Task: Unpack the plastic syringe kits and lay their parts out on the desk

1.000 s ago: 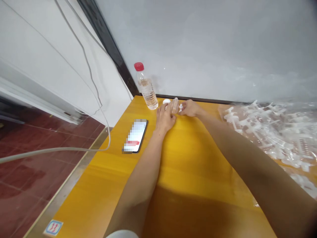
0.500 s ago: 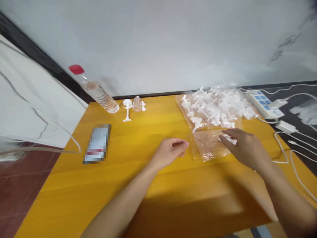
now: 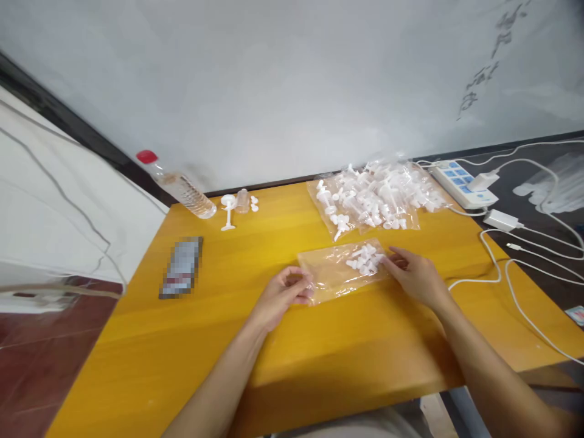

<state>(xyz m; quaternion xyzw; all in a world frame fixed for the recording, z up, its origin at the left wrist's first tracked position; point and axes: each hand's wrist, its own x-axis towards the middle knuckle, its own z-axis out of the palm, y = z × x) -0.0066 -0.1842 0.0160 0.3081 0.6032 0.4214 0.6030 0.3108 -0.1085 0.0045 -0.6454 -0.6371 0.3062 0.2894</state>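
A clear plastic bag [image 3: 326,271] lies on the yellow table, with several small white plastic pieces [image 3: 365,260] gathered in its right end. My left hand [image 3: 287,292] pinches the bag's left edge between thumb and fingers. At the opposite end, my right hand [image 3: 413,274] has its thumb and fingertips closed on the bag's right edge, close to the white pieces. Behind it lie more clear bags [image 3: 378,194] filled with white plastic parts.
At the back left are a red-capped bottle [image 3: 191,193], a white plunger-like part [image 3: 229,213], a clear cup [image 3: 243,201] and small white pieces [image 3: 254,204]. A blurred-out phone-shaped object [image 3: 181,267] lies nearer. A power strip [image 3: 464,185] and white cables [image 3: 474,278] line the right side.
The bag with small white pieces has come away from the filled bags, toward me and left. My left hand has taken hold of its left edge. The camera view has shifted.
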